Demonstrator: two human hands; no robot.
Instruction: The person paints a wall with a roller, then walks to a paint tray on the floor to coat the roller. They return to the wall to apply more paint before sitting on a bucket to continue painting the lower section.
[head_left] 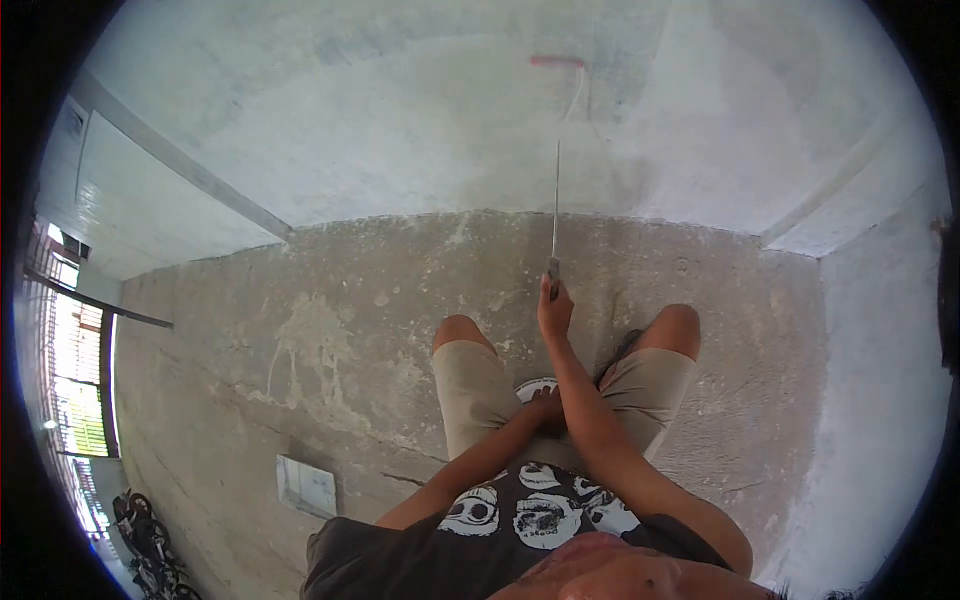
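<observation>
Gripping the roller pole [556,200] in our closed right hand [555,312], we reach the paint roller [558,62] high up the wall [400,130]; our left hand [545,405] perhaps steadies its end, grip unclear.

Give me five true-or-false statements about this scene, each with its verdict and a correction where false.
1. The right hand grips a long thin pole. True.
2. The roller at the pole's far end is blue. False: it is pinkish red.
3. The left hand is stretched out beyond the right hand. False: it sits closer to the body, beside the right forearm and over the shorts.
4. A pale flat slab lies on the concrete floor. True.
5. The roller lies on the floor. False: it is up at the pale wall.
</observation>
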